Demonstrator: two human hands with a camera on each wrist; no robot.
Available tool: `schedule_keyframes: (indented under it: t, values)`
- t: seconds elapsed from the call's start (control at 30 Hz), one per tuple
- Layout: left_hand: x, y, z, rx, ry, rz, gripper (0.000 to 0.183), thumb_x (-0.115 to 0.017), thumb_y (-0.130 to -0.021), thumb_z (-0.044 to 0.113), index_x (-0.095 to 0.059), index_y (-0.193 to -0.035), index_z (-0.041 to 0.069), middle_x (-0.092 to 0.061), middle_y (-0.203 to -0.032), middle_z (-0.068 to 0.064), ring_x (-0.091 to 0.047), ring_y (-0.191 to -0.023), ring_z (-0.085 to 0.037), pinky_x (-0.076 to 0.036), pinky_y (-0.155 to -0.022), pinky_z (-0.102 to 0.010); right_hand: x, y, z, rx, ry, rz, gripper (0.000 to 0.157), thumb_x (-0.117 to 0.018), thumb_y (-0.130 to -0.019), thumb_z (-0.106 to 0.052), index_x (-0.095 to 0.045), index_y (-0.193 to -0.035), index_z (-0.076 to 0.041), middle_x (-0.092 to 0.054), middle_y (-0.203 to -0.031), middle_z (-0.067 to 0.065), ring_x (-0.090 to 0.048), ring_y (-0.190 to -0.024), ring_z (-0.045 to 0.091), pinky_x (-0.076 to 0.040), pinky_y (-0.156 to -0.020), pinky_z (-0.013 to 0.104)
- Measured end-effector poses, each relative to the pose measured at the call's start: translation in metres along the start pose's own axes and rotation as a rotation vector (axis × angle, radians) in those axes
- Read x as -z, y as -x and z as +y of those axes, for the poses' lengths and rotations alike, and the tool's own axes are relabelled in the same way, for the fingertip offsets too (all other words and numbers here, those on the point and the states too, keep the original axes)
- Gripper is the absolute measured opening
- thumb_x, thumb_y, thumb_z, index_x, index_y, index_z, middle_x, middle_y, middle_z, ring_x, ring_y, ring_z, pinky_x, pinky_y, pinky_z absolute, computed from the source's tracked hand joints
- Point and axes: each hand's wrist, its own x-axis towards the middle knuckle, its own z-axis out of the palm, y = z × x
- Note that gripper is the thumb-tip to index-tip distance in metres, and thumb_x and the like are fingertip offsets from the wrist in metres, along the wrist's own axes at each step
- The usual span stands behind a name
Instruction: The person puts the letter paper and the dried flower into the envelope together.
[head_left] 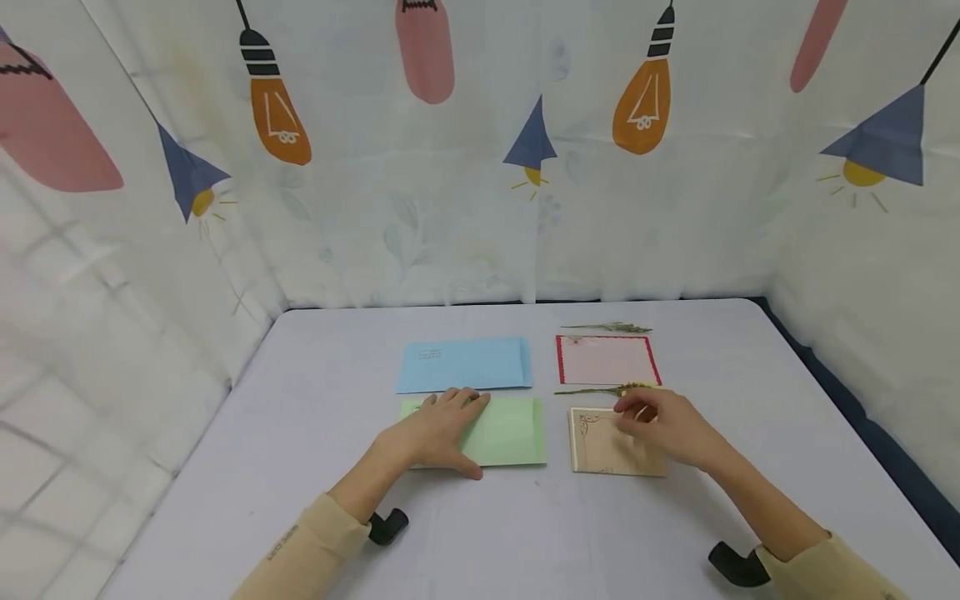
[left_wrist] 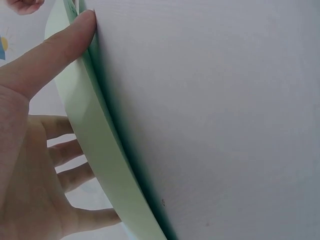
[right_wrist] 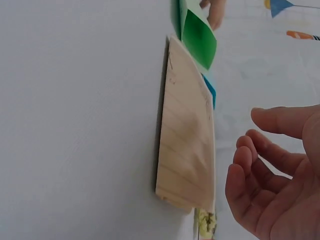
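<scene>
Here, fingers [head_left: 474, 407] on green rectangular paper [head_left: 507, 433]

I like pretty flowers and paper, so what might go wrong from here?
The right hand hovers close to the thin, dried yellowish-green flower sprig in the head view, so a careless brush might snap it or knock bits off. The rectangular pale green paper envelope lies under the left hand, so pressing hard or sliding could crease it.

Your left hand [head_left: 441, 432] spreads its fingers, thumb held apart, while your right hand [head_left: 672, 427] hovers, fingers loosely curled.
</scene>
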Motion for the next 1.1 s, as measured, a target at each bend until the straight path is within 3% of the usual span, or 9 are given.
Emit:
schedule_keyframes:
  t: [0.23,0.6,1.1]
  values:
    - [-0.002,-0.002,0.001,-0.004,-0.023,-0.007,0.113,-0.082,-0.077,0.065,-0.03,-0.163,0.012,-0.035,-0.16,-0.01,-0.033,-0.146,-0.031,-0.03,-0.114,-0.062,0.011,0.014,0.021,-0.082,0.044,0.04,0.035,-0.077,-0.093,-0.021,-0.065,-0.12,-0.002,-0.056,-0.09,0.003,-0.055,-0.077,0.019,-0.045,-0.057,0.029]
    - [-0.004,-0.003,0.0,0.006,-0.034,-0.029,0.115,-0.08,-0.079,0.067,-0.026,-0.164,0.012,-0.031,-0.162,-0.01,-0.03,-0.147,-0.031,-0.028,-0.114,-0.062,0.013,0.01,0.033,-0.137,0.131,-0.053,0.057,-0.085,-0.084,-0.022,-0.061,-0.127,0.009,-0.057,-0.098,0.008,-0.057,-0.086,0.023,-0.049,-0.065,0.035]
    - [-0.002,-0.004,-0.002,0.0,-0.025,-0.03,0.114,-0.079,-0.08,0.066,-0.026,-0.164,0.011,-0.03,-0.162,-0.01,-0.029,-0.148,-0.032,-0.027,-0.115,-0.063,0.009,0.003,0.038,-0.102,0.233,-0.064,0.044,-0.089,-0.08,-0.018,-0.063,-0.109,0.003,-0.059,-0.098,0.008,-0.056,-0.087,0.025,-0.05,-0.072,0.04]
